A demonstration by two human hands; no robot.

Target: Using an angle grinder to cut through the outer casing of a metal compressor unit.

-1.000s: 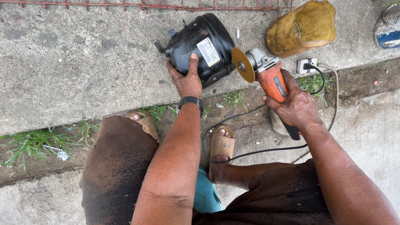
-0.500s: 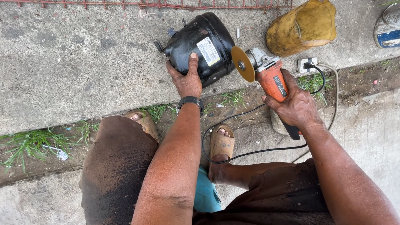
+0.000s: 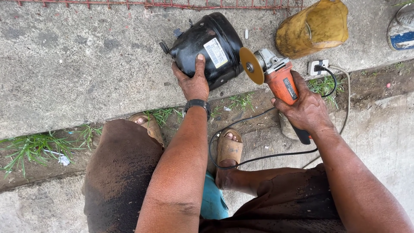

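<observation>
Two hands are at work on a concrete slab (image 3: 86,64). The left hand (image 3: 194,82) lies flat on the near side of a black compressor (image 3: 207,47), fingers together and pressed against the shell, thumb spread toward the left. The compressor lies on its side, its long axis running from the stubby pipes at upper left toward the lower right, its white label facing up. The right hand (image 3: 306,110) is wrapped tight around the orange body of an angle grinder (image 3: 276,75), which points up and left; its disc (image 3: 252,64) stands edge-on just beside the compressor's right end, touching or nearly so. The slab's front edge runs just below the compressor, dropping to a weedy dirt strip (image 3: 241,101). Bare concrete lies open to the left; a yellow cap (image 3: 315,28) and a wall socket (image 3: 317,67) crowd the right.
</observation>
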